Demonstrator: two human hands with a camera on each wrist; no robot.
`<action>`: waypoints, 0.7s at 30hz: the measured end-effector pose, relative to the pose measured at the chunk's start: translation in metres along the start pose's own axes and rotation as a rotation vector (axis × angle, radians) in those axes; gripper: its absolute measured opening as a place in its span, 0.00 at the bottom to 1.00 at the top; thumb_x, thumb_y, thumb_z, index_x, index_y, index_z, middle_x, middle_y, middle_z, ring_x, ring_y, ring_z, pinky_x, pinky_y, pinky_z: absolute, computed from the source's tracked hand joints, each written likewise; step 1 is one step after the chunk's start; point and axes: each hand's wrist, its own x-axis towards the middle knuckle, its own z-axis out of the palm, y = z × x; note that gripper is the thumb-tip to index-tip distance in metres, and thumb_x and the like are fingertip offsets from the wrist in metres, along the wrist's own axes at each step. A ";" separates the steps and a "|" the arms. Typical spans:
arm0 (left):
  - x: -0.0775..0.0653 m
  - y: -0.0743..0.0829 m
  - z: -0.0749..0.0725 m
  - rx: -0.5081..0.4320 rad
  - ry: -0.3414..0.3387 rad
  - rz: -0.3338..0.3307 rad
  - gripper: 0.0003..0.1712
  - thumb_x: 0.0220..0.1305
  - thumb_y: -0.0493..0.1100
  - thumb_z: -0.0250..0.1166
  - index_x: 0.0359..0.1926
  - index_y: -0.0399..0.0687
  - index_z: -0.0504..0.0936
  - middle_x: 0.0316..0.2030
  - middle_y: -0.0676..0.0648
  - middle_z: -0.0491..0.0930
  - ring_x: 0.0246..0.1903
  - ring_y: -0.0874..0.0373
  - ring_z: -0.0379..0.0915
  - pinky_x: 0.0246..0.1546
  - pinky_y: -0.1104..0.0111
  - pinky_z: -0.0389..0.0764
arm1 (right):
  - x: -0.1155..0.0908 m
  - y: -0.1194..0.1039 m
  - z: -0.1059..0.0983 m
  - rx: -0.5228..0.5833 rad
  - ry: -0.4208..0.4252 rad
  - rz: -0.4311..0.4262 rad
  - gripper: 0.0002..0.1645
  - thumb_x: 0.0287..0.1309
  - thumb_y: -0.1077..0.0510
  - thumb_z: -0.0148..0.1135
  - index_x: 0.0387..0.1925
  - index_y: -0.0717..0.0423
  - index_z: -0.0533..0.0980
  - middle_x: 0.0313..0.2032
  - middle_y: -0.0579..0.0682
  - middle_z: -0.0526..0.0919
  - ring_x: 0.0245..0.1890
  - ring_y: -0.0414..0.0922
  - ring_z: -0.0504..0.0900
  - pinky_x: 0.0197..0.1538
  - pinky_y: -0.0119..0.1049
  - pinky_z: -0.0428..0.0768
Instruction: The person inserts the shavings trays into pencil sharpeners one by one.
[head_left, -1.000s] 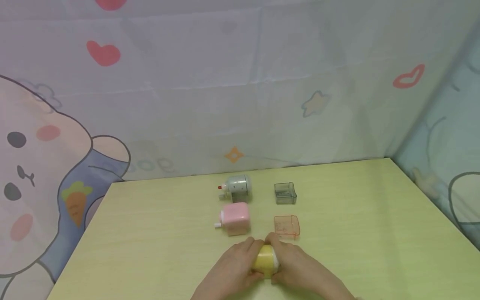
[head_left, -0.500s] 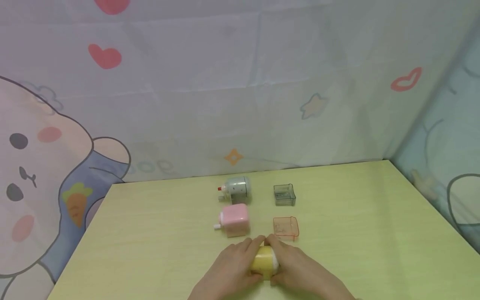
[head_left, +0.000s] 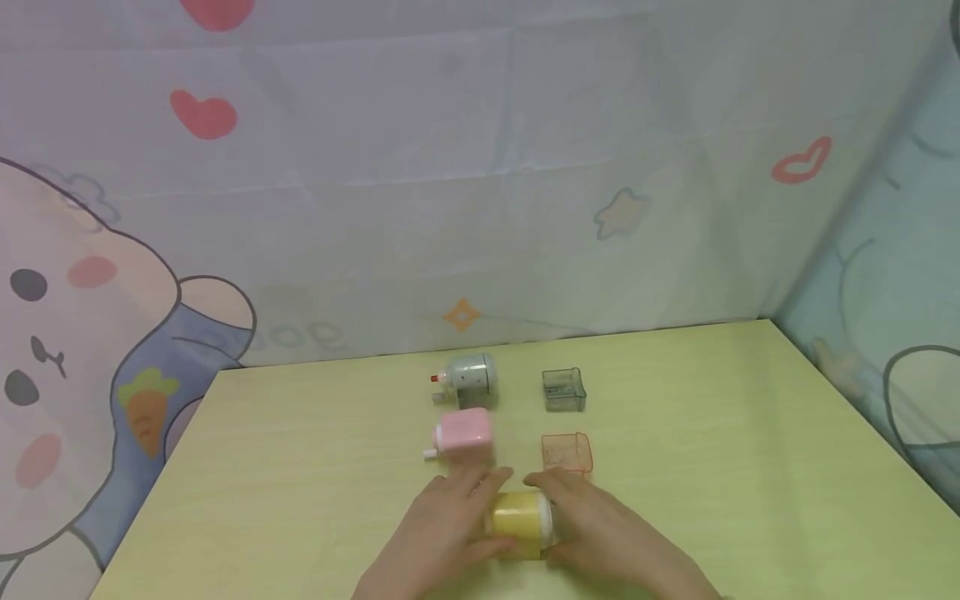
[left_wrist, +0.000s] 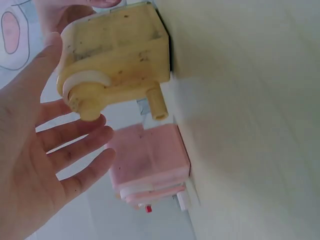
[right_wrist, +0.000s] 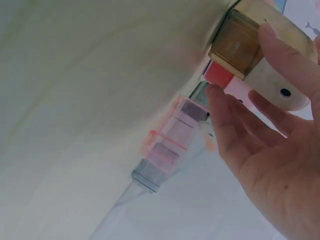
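Yellow pencil sharpener (head_left: 517, 518) sits on bench (head_left: 712, 433) between left hand (head_left: 435, 533), fingers spread wide, and right hand (head_left: 603, 533), fingers apart, thumb over the brown-tinted drawer (right_wrist: 232, 45); firm contact unclear. Judged best: left braces the body, right draws the drawer straight, no twisting. Clear pink drawer (head_left: 566, 451): near edge partly hidden by right fingers.
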 end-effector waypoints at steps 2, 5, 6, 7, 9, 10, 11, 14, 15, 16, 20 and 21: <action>-0.001 -0.003 -0.004 0.031 0.021 0.010 0.40 0.52 0.69 0.53 0.60 0.51 0.65 0.52 0.51 0.72 0.47 0.61 0.66 0.39 0.61 0.78 | 0.000 0.000 -0.003 -0.047 0.019 -0.026 0.43 0.33 0.56 0.72 0.56 0.52 0.66 0.51 0.44 0.73 0.48 0.41 0.70 0.50 0.46 0.77; -0.003 -0.007 -0.008 0.061 0.050 0.015 0.38 0.56 0.69 0.48 0.59 0.49 0.67 0.56 0.48 0.71 0.55 0.56 0.62 0.44 0.56 0.77 | 0.001 0.001 -0.006 -0.115 0.056 -0.072 0.40 0.33 0.56 0.72 0.54 0.53 0.69 0.51 0.47 0.74 0.50 0.43 0.69 0.51 0.46 0.76; -0.004 -0.008 -0.010 0.062 0.060 0.012 0.37 0.57 0.68 0.47 0.59 0.49 0.67 0.57 0.47 0.71 0.56 0.55 0.60 0.45 0.55 0.77 | 0.001 0.002 -0.007 -0.137 0.068 -0.085 0.38 0.33 0.57 0.72 0.53 0.53 0.69 0.51 0.48 0.74 0.51 0.43 0.69 0.51 0.46 0.76; -0.004 -0.009 -0.010 0.069 0.070 0.011 0.37 0.58 0.68 0.47 0.59 0.49 0.67 0.58 0.47 0.70 0.58 0.53 0.59 0.47 0.53 0.76 | 0.001 0.002 -0.008 -0.159 0.080 -0.098 0.37 0.34 0.58 0.71 0.52 0.53 0.70 0.51 0.48 0.74 0.51 0.44 0.68 0.51 0.46 0.76; -0.004 -0.011 -0.012 0.079 0.101 0.008 0.35 0.59 0.67 0.47 0.58 0.49 0.68 0.58 0.46 0.70 0.58 0.52 0.58 0.48 0.51 0.75 | 0.002 0.004 -0.009 -0.194 0.108 -0.120 0.35 0.34 0.59 0.71 0.51 0.53 0.71 0.50 0.49 0.75 0.51 0.44 0.68 0.51 0.47 0.75; -0.003 -0.013 -0.012 0.082 0.121 0.009 0.33 0.60 0.66 0.48 0.57 0.50 0.69 0.57 0.47 0.70 0.57 0.52 0.59 0.48 0.52 0.75 | 0.002 0.004 -0.009 -0.209 0.120 -0.128 0.34 0.34 0.59 0.70 0.51 0.53 0.71 0.50 0.48 0.75 0.52 0.43 0.67 0.50 0.47 0.75; -0.003 -0.014 -0.013 0.088 0.144 0.011 0.32 0.60 0.65 0.49 0.56 0.50 0.70 0.56 0.48 0.71 0.56 0.53 0.60 0.47 0.53 0.75 | 0.003 0.005 -0.010 -0.222 0.133 -0.137 0.34 0.35 0.58 0.70 0.50 0.52 0.71 0.51 0.48 0.75 0.53 0.44 0.66 0.50 0.48 0.74; -0.001 -0.019 -0.014 0.111 0.199 0.006 0.26 0.59 0.63 0.53 0.52 0.53 0.72 0.51 0.50 0.72 0.53 0.55 0.61 0.43 0.56 0.75 | 0.004 0.010 -0.011 -0.250 0.183 -0.163 0.34 0.34 0.57 0.71 0.50 0.51 0.71 0.54 0.49 0.73 0.56 0.44 0.64 0.48 0.49 0.73; -0.001 -0.021 -0.014 0.111 0.210 -0.003 0.25 0.58 0.62 0.54 0.51 0.54 0.72 0.49 0.50 0.72 0.52 0.56 0.61 0.42 0.57 0.75 | 0.005 0.011 -0.012 -0.258 0.197 -0.170 0.34 0.34 0.56 0.71 0.50 0.50 0.71 0.55 0.49 0.72 0.56 0.45 0.63 0.48 0.49 0.72; -0.001 -0.023 -0.014 0.115 0.215 -0.012 0.26 0.58 0.62 0.54 0.51 0.53 0.72 0.49 0.50 0.72 0.52 0.56 0.61 0.42 0.57 0.75 | 0.005 0.013 -0.012 -0.270 0.209 -0.174 0.35 0.34 0.56 0.71 0.50 0.50 0.71 0.56 0.49 0.71 0.57 0.45 0.62 0.47 0.50 0.72; 0.000 -0.030 -0.014 0.072 0.198 -0.073 0.29 0.58 0.63 0.54 0.55 0.52 0.69 0.52 0.49 0.71 0.55 0.56 0.59 0.45 0.54 0.74 | 0.005 0.019 -0.015 -0.299 0.227 -0.159 0.36 0.34 0.53 0.72 0.51 0.48 0.71 0.57 0.49 0.70 0.57 0.47 0.62 0.48 0.52 0.71; 0.000 -0.031 -0.014 0.054 0.193 -0.086 0.30 0.58 0.63 0.53 0.56 0.52 0.68 0.54 0.49 0.70 0.56 0.56 0.58 0.47 0.53 0.73 | 0.005 0.020 -0.016 -0.302 0.227 -0.150 0.36 0.34 0.53 0.72 0.51 0.48 0.71 0.57 0.49 0.70 0.57 0.47 0.62 0.49 0.53 0.70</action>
